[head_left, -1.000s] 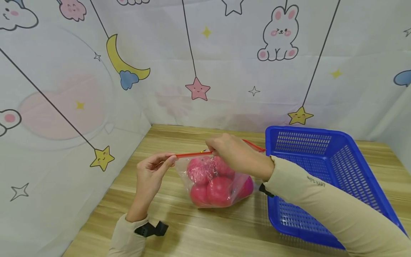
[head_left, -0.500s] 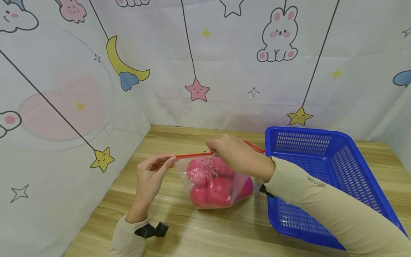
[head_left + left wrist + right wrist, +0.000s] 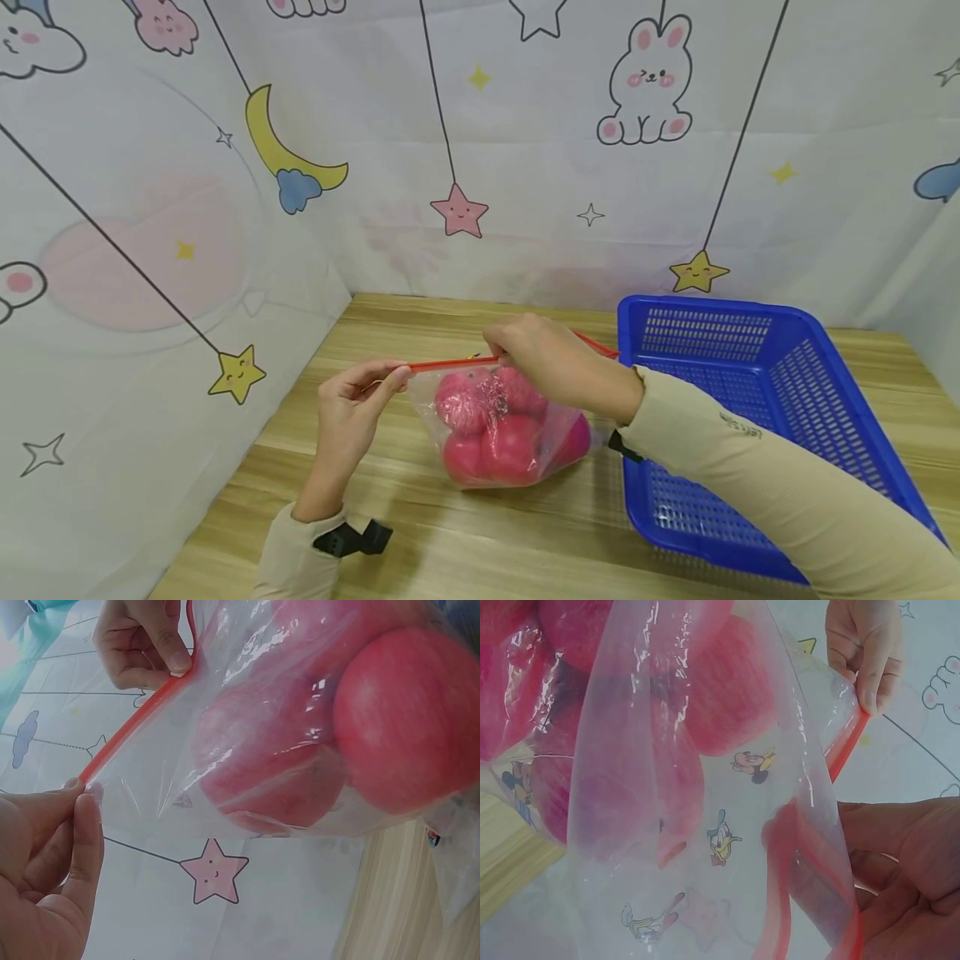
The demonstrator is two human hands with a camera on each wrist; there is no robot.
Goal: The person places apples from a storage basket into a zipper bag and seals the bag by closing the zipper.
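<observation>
A clear zip bag [image 3: 425,398] with a red zip strip [image 3: 450,363] stands on the table, filled with several round, pinkish-red fruits [image 3: 512,450] that look like apples. My left hand [image 3: 351,417] pinches the strip's left end between thumb and fingers. Further right along the strip, my right hand [image 3: 540,358] pinches it, its fingertips partly hidden in the head view. The left wrist view shows the strip taut between both hands. Right of my right hand, in the right wrist view, the two red edges [image 3: 776,915] stand apart. Cartoon figures [image 3: 721,840] are printed on the bag.
A blue plastic basket [image 3: 637,500] stands close to the bag's right, under my right forearm. The wooden table [image 3: 420,550] meets a patterned white cloth [image 3: 525,258] at the back and on the left.
My right hand has slid very slightly to the right along the red strip. My left hand keeps its pinch on the left end, and the bag stays in place.
</observation>
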